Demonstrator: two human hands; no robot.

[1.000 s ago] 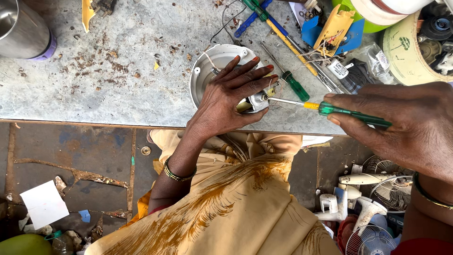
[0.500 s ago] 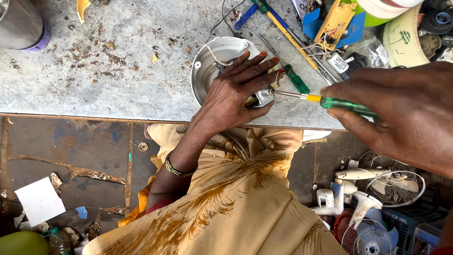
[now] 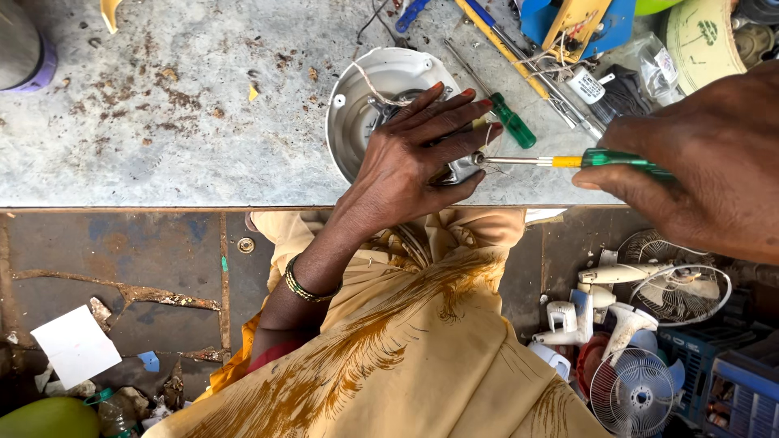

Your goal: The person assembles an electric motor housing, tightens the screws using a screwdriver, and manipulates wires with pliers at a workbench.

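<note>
Seen from the head camera, looking straight down: a green-handled screwdriver (image 3: 584, 160) lying almost level across the picture, long axis left to right, tip to the left, handle to the right, a yellow band where shaft meets handle. Gripped at the handle by the right hand (image 3: 698, 174), fingers closed around it. Tip meeting a small metal part (image 3: 464, 168) at the near rim of a round white dish-shaped housing (image 3: 357, 109) on the grey worktop (image 3: 162, 122). Pressed flat over that part and the housing, the left hand (image 3: 414, 162), fingers spread and stretched toward the right, holding things down rather than clasping them. Inside the housing, a thin white wire (image 3: 367, 88) curling over dark fittings (mostly hidden under the palm). Just beyond the fingertips, a second green-handled screwdriver (image 3: 511, 120), slanting up to the left. At the worktop's top left corner, a steel cup (image 3: 18, 45). Below on the floor at lower right, small white fans (image 3: 633, 389) beside a blue crate (image 3: 734, 381), contents too cluttered to tell.
</note>
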